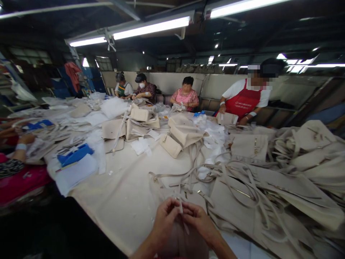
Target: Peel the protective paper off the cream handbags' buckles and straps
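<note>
Through my feed, the left hand (164, 217) and right hand (198, 218) pinch a narrow, beige, leather-like strap (185, 227) above a soft beige bag (193, 242). I judge it light and pliable, best held flat between fingertips, near the small metal buckle (177, 198).

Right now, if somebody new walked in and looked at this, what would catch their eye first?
Probably the red apron across the table at the right, then the heap of beige bags below it. Nearest, the left hand and right hand pinch a thin beige strap.
</note>
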Demonstrator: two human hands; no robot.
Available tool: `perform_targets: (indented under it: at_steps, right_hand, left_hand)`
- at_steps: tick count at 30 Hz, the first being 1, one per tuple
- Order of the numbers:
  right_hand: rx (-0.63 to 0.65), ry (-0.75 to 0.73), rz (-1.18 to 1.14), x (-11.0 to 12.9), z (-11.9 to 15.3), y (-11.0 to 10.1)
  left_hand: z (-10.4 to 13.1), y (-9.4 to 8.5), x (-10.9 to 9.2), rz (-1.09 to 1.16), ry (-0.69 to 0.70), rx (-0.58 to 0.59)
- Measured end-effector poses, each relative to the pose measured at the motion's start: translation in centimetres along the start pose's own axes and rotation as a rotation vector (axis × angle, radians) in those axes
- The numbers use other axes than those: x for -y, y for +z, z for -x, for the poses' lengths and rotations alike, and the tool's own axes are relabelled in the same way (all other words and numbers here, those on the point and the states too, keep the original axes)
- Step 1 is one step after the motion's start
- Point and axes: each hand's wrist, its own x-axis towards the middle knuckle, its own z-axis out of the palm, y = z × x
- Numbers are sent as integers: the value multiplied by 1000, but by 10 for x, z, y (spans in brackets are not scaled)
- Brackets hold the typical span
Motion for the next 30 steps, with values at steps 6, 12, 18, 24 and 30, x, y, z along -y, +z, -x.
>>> perform_targets:
  at_steps: [6, 12, 18, 24, 30]
  right_hand:
    - [-210, 21, -19, -15, -9, -7]
    - [-197, 42, -86, -33, -19, 1]
    - [-185, 53, -79, -39, -21, 5]
    - [-179, 52, -105, -35, -12, 10]
    - [-321, 217, -191, -37, -8, 19]
  left_hand:
    - [-5, -12, 23, 134, -252, -29]
    - [2, -22, 38, 129, -460, -47]
    - [5, -21, 39, 9, -548, 6]
    - [4, -17, 46, -40, -543, -22]
    - [-1, -12, 46, -255, -287, -141]
